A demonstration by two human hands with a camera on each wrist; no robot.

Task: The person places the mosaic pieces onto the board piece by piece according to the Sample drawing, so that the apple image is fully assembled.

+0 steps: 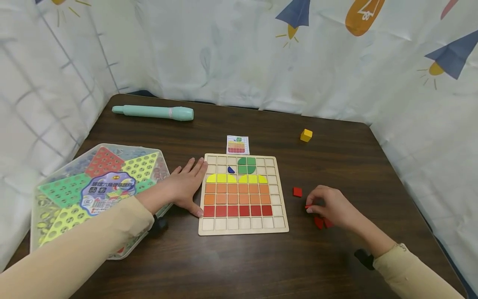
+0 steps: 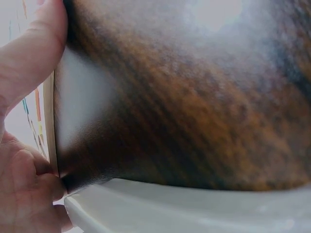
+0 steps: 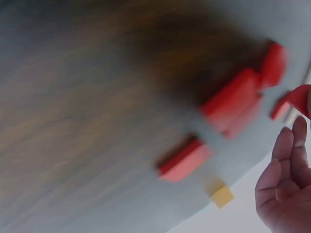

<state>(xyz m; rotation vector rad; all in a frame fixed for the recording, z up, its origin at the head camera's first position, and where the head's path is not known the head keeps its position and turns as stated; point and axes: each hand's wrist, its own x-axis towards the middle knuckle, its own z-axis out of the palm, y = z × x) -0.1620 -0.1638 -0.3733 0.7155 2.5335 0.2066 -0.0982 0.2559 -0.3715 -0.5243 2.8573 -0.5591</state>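
A wooden grid board (image 1: 244, 224) lies mid-table, with a row of red squares, two orange rows, rounded yellow pieces, a green leaf shape and a small dark blue piece (image 1: 231, 170) on it. My left hand (image 1: 186, 187) rests with fingers spread along the board's left edge. To the right of the board, my right hand (image 1: 332, 206) pinches a small red piece (image 3: 300, 99) between thumb and fingertips; its full shape is partly hidden. Loose red pieces (image 1: 318, 222) lie beneath that hand, and one red square (image 1: 297, 192) sits between it and the board.
A printed pattern card (image 1: 237, 145) touches or nearly touches the board's far edge. A yellow cube (image 1: 306, 135) stands at the back right. At the back left lies a pale green tube-shaped object (image 1: 153, 112). A clear plastic box (image 1: 101, 148) of game parts sits under my left forearm.
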